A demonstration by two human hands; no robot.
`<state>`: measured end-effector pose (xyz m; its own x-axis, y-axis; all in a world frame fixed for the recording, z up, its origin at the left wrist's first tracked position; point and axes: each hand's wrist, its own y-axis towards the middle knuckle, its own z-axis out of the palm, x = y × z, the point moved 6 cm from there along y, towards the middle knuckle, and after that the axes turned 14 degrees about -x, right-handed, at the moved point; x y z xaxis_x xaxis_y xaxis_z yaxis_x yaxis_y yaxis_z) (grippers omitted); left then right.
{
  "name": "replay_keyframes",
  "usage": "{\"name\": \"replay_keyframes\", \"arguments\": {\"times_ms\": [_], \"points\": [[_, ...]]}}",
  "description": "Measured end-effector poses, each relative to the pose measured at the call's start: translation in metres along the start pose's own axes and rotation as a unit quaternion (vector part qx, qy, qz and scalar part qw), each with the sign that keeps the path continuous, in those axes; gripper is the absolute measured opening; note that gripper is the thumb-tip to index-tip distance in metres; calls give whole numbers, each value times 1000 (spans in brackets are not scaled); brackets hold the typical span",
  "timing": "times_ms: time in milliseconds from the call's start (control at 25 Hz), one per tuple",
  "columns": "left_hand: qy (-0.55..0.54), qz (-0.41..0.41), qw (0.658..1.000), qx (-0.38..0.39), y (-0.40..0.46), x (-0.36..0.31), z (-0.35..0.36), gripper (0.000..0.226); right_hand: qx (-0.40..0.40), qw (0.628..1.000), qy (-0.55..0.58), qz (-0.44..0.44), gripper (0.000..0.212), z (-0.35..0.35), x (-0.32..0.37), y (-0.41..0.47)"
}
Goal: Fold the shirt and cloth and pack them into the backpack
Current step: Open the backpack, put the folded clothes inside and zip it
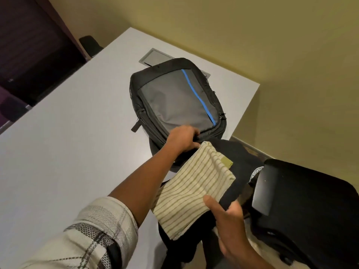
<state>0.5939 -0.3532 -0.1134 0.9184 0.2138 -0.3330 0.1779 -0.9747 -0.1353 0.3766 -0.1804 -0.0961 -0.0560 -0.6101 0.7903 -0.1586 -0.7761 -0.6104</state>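
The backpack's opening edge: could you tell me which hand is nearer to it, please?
Left. The left hand grips the backpack at its near edge; the right hand is nearer the camera, holding the folded striped cloth and black shirt.

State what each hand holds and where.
Right hand pinches the folded striped cloth and black shirt at their near edge. Left hand grips the backpack at its opening's rim.

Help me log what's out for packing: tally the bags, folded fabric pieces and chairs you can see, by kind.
Backpacks: 1, the backpack on the table.
Folded fabrics: 2, the striped cloth and the black shirt under it, both in the right hand; the left hand is at the bag's edge.
Chairs: 2, the near chair and the far chair.
Total: 5
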Motion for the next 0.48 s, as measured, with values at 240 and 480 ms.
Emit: {"name": "replay_keyframes", "arguments": {"times_ms": [240, 480], "points": [[27, -21, 998, 45, 20, -7, 14, 15, 9, 998, 55, -25, 39, -19, 53, 52], [-19, -49, 998, 45, 31, -7, -4, 10, 39, 996, 85, -2, 44, -21, 63, 74]]}}
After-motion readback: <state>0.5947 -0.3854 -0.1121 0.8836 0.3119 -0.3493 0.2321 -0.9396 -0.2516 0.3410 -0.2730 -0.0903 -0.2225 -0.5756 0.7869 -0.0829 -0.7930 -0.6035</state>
